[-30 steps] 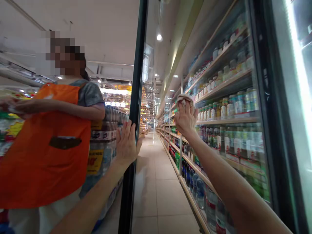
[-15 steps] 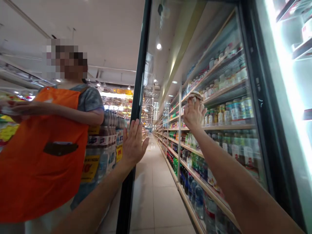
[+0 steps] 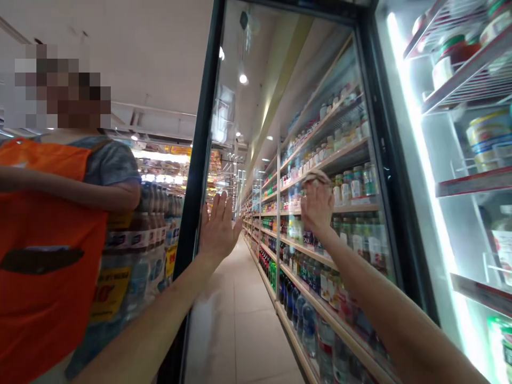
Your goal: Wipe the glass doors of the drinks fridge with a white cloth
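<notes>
A glass cooler door with a black frame [image 3: 200, 133] stands open in front of me. My left hand [image 3: 218, 226] has its fingers stretched out and appears to lie flat on the glass, just beside the left side of the frame. Higher and to the right, my right hand [image 3: 317, 208] presses a crumpled, pale cloth [image 3: 318, 176] to the pane. Its fingers are over the cloth and hide part of it.
Lit cooler shelves [image 3: 476, 181] with jars and bottles are at the right. A person in an orange apron [image 3: 44, 224] stands at the left, near stacked bottle packs [image 3: 134, 240]. Long drink shelves [image 3: 288, 261] and a tiled aisle [image 3: 248, 298] show in the glass.
The view has swung to the right, so more of the cooler shelves shows. My right hand and the cloth have moved down over the pane. My left hand now sits inside the frame's edge.
</notes>
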`<action>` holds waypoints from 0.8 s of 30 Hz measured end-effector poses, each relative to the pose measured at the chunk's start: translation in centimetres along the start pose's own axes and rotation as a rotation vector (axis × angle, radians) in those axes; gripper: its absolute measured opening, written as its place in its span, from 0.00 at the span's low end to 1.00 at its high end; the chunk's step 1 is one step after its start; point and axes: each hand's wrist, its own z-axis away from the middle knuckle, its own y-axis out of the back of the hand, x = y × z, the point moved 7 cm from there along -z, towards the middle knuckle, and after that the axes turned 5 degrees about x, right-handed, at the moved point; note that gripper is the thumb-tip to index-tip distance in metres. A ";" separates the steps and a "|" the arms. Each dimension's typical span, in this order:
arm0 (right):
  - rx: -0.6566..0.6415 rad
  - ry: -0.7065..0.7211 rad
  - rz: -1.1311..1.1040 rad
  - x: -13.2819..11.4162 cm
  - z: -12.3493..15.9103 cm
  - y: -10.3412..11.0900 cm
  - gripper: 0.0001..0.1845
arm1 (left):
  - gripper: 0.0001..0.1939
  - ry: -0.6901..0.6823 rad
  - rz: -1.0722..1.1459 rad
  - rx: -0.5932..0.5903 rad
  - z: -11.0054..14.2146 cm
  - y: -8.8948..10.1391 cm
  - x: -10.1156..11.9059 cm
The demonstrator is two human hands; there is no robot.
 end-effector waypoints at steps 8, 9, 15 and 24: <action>0.091 -0.464 0.089 11.3 2.1 1.5 0.29 | 0.32 0.027 -0.008 -0.018 0.4 -2.2 1.0; 0.108 -0.500 0.092 11.8 2.6 1.6 0.29 | 0.32 0.025 -0.011 -0.015 0.6 -2.3 1.2; -0.135 0.131 0.031 7.6 7.1 0.4 0.25 | 0.32 -0.096 0.010 -0.029 2.2 -2.4 4.2; -0.092 0.093 0.007 5.4 12.6 1.4 0.24 | 0.33 -0.161 -0.026 -0.079 5.5 -2.2 7.3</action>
